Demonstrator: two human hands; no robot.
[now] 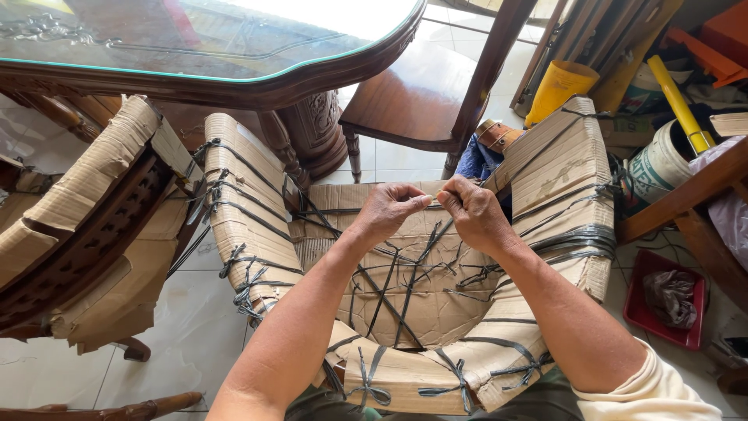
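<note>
A chair wrapped in brown cardboard [436,304] and bound with grey plastic strapping [405,288] stands right below me. Above its seat my left hand [386,212] and my right hand [471,212] meet, fingertips pinched together on a thin strand of the strapping between them. Both forearms reach over the chair's front edge. What exactly lies between the fingertips is too small to make out.
A second cardboard-wrapped chair [86,226] stands at the left. A glass-topped carved wooden table [234,70] and a bare wooden chair [421,101] are ahead. At the right are a yellow tube [557,90], buckets, wooden furniture and a red tray [662,312].
</note>
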